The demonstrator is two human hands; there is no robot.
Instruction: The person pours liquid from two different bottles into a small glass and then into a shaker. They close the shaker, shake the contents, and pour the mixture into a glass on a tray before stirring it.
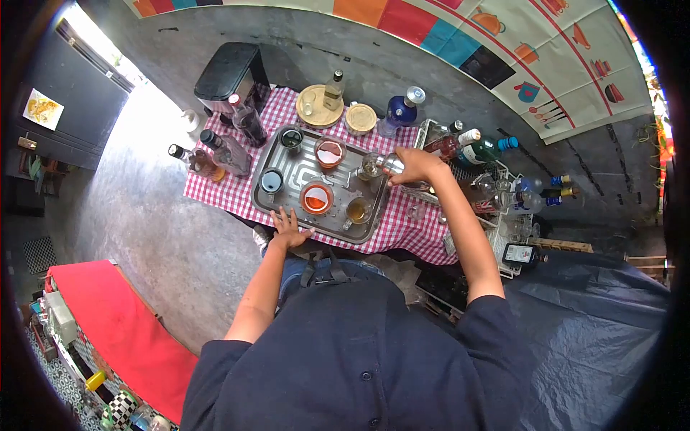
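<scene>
My right hand [417,167] is closed round a clear glass shaker bottle [392,165], tilted over the right part of a metal tray [290,185]. Under its tip stands a glass mug [371,167]. My left hand [289,230] lies with spread fingers on the tray's front edge. On the tray are two glasses of red-orange drink, one behind [330,153] and one in front [316,197]. Two dark drinks stand at the left, a greenish one [292,138] and a bluish one [272,180]. A mug of amber drink [357,210] is at the front right.
Bottles [248,122] stand left of the tray on the checkered cloth [205,189]. Behind are a round wooden board [313,118] with a bottle and a blue bottle [402,109]. A wire rack [431,129] with several bottles is at the right. A black bin [228,72] stands back left.
</scene>
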